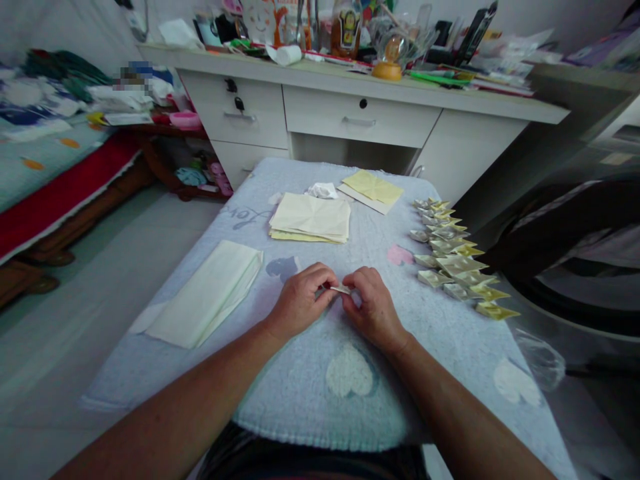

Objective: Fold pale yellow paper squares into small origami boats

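Observation:
Between my two hands, over the middle of the cloth-covered table [310, 393], is a small folded piece of paper [341, 289]. My left hand [305, 297] pinches its left end with thumb and fingertips. At the other end my right hand [373, 305] grips it the same way, its fingers curled. Most of the paper is hidden by the fingers. Beyond my hands lies a stack of cream paper sheets [313, 215]. To the right, several folded paper boats [457, 267] in white and yellow are lined up in overlapping rows.
A large folded pale sheet [200, 300] lies on the left. Yellow creased sheets [375, 188] and a crumpled white paper [323, 191] are at the back. Behind stands a white desk [360, 113] crowded with items; a bed [65, 180] is at left, a clear plastic bag [540, 360] at right.

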{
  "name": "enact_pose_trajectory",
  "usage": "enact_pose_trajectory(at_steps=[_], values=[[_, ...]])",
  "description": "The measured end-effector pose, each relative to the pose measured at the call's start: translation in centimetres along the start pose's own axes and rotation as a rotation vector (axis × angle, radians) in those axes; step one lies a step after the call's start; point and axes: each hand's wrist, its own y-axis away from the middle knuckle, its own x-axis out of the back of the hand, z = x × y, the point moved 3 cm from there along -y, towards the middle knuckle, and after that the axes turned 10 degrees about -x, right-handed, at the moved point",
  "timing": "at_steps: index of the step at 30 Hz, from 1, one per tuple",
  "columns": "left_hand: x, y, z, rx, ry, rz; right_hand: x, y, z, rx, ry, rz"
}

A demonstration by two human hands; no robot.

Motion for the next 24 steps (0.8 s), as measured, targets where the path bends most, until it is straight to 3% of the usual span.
enact_pose_trajectory(at_steps=[12, 17, 24], values=[[-0.7, 0.1, -0.1, -0.087, -0.108, -0.053, -0.6, -0.2, 0.6, 0.056, 0.128, -0.007], [-1.2, 0.4, -0.8, -0.091, -0.154, -0.129, -1.2, -0.1, 0.8, 0.046, 0.175, -0.123], [-0.5, 0.6, -0.4, -0.147, -0.387, -0.274, -0.6, 0.0, 0.7, -0.012, 0.008, -0.24]])
